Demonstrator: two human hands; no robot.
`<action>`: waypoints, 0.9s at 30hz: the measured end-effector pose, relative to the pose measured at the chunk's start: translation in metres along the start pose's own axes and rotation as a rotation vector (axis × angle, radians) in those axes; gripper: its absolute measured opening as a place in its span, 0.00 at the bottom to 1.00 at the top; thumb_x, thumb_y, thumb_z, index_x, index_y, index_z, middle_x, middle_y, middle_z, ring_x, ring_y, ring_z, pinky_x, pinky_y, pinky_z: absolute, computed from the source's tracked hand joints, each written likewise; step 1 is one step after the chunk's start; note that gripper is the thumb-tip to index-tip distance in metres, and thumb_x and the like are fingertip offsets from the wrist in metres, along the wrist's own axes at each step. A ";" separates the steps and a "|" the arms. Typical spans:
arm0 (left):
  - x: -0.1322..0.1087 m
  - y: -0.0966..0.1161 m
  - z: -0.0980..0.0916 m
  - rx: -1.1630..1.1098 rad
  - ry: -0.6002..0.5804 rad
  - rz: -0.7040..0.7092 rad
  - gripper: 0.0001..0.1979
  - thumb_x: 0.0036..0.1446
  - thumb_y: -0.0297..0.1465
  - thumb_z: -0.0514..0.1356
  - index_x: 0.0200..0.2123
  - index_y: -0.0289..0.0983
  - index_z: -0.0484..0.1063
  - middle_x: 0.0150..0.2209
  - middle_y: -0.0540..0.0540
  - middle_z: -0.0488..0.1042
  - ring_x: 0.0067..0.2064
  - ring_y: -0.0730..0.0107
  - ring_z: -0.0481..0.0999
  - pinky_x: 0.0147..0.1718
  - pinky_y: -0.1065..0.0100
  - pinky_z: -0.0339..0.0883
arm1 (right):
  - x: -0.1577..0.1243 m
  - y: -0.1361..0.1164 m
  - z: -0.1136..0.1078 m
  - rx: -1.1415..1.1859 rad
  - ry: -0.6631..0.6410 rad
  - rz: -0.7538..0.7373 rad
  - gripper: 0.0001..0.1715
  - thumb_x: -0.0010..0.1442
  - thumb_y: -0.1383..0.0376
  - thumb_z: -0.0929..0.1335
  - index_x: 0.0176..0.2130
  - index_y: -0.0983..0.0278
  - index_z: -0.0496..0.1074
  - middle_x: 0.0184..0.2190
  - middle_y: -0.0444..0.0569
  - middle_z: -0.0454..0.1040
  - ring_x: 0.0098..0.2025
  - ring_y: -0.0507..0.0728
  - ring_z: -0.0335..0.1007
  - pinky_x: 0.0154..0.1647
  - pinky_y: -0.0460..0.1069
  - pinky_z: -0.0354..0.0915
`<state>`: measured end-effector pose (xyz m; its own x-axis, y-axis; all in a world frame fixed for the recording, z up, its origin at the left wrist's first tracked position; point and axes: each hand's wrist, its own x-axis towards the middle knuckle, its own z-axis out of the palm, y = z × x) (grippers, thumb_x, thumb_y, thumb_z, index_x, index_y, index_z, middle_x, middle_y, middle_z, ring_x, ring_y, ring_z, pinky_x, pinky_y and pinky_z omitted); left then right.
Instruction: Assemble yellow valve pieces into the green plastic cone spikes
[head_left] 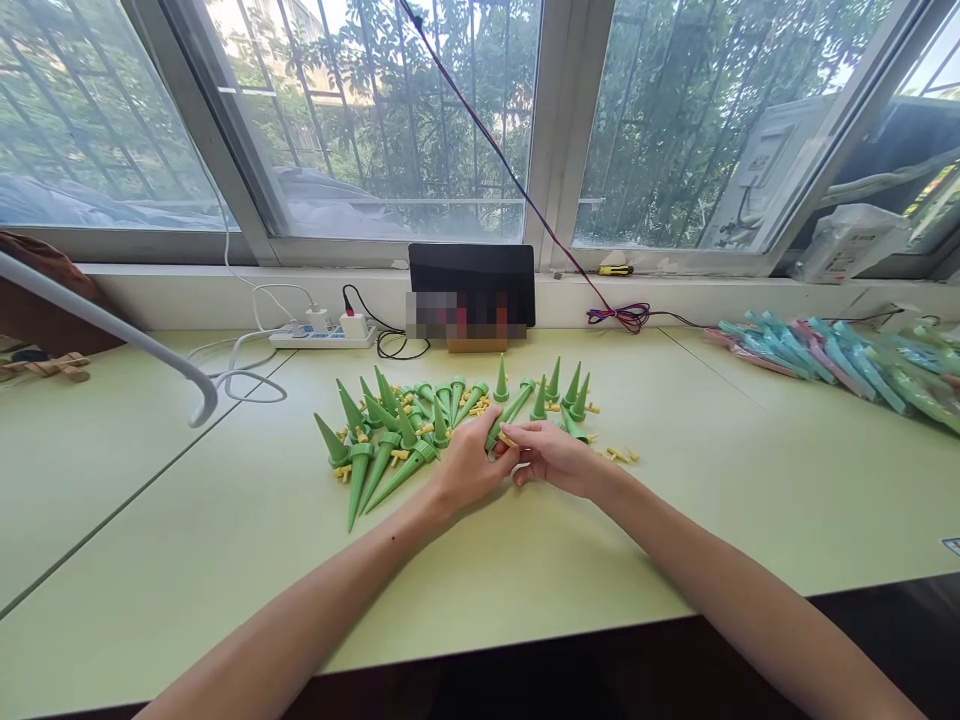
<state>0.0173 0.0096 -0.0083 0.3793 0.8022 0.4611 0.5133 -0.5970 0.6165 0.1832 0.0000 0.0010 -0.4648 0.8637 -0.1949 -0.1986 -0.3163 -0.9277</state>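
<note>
Many green plastic cone spikes (390, 440) lie and stand in a heap on the pale green table (225, 540), mixed with small yellow pieces (621, 455). My left hand (469, 468) is closed round one green spike (510, 410) that points up and away to the right. My right hand (551, 455) meets it from the right, its fingers pinching a small yellow piece (508, 440) against the spike's wide end. Both hands rest on the table just in front of the heap.
A dark tablet (472, 285) leans against the window sill behind the heap. A white power strip (322, 335) with cables lies to its left. Packaged teal and pink items (832, 360) are piled at the right. A white curved lamp arm (112, 330) crosses the left.
</note>
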 end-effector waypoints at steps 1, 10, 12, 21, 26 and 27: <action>0.000 0.000 0.000 -0.002 -0.005 0.005 0.10 0.55 0.33 0.58 0.41 0.37 0.67 0.26 0.53 0.67 0.27 0.72 0.63 0.29 0.70 0.59 | 0.000 0.000 0.000 0.010 0.001 0.001 0.25 0.50 0.49 0.78 0.31 0.68 0.77 0.28 0.46 0.72 0.29 0.49 0.68 0.28 0.45 0.68; 0.001 0.002 -0.001 -0.005 -0.007 0.027 0.08 0.57 0.34 0.58 0.38 0.37 0.66 0.26 0.53 0.68 0.28 0.73 0.63 0.30 0.70 0.59 | -0.001 -0.001 0.004 -0.085 0.103 -0.101 0.26 0.46 0.48 0.79 0.28 0.69 0.78 0.27 0.48 0.74 0.29 0.50 0.68 0.28 0.46 0.65; 0.001 0.001 0.000 -0.003 -0.012 0.025 0.08 0.56 0.33 0.58 0.39 0.37 0.66 0.27 0.53 0.69 0.28 0.73 0.63 0.29 0.70 0.59 | -0.002 -0.002 0.006 -0.099 0.120 -0.107 0.26 0.44 0.48 0.80 0.28 0.69 0.79 0.28 0.49 0.75 0.29 0.51 0.68 0.28 0.46 0.65; 0.002 0.000 -0.001 -0.001 -0.009 0.016 0.06 0.53 0.30 0.58 0.36 0.38 0.65 0.27 0.53 0.68 0.27 0.73 0.63 0.28 0.71 0.58 | 0.000 0.002 0.009 -0.377 0.221 -0.250 0.21 0.50 0.51 0.77 0.26 0.66 0.76 0.22 0.44 0.72 0.23 0.50 0.64 0.25 0.47 0.64; 0.003 -0.001 -0.002 0.011 -0.008 0.005 0.07 0.53 0.30 0.59 0.36 0.37 0.67 0.27 0.53 0.69 0.27 0.73 0.64 0.30 0.70 0.60 | 0.003 0.005 0.006 -0.436 0.209 -0.292 0.21 0.55 0.50 0.73 0.27 0.66 0.76 0.24 0.46 0.73 0.23 0.50 0.65 0.24 0.46 0.64; 0.003 -0.001 -0.002 0.011 -0.005 0.000 0.07 0.53 0.30 0.59 0.37 0.37 0.67 0.27 0.52 0.70 0.27 0.73 0.65 0.30 0.69 0.61 | 0.004 0.006 0.006 -0.449 0.208 -0.303 0.21 0.56 0.50 0.73 0.28 0.66 0.76 0.25 0.46 0.73 0.23 0.50 0.65 0.24 0.46 0.65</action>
<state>0.0167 0.0126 -0.0064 0.3827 0.8025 0.4578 0.5217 -0.5967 0.6098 0.1756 -0.0009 -0.0031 -0.2553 0.9632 0.0843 0.1101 0.1156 -0.9872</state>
